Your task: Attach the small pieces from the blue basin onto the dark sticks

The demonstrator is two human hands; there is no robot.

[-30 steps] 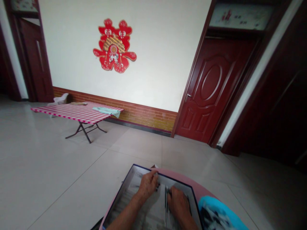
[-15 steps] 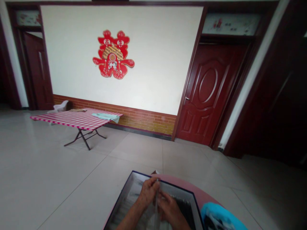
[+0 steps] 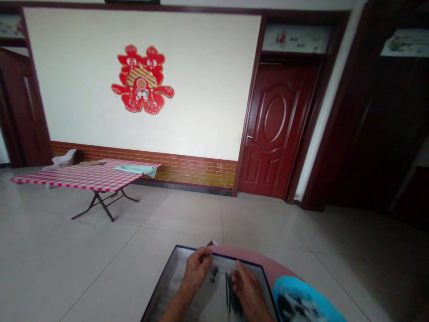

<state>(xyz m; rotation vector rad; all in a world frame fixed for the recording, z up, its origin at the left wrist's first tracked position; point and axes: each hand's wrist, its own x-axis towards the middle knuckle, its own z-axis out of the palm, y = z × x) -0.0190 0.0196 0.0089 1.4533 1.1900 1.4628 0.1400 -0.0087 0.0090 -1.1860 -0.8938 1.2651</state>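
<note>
Hands (image 3: 195, 271) now apart over box (image 3: 163, 282)

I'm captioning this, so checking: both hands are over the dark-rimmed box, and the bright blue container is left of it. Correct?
Not quite: the bright blue container is right of the dark-rimmed box, as the head view shows. The left hand and right hand are indeed over the box.
</note>
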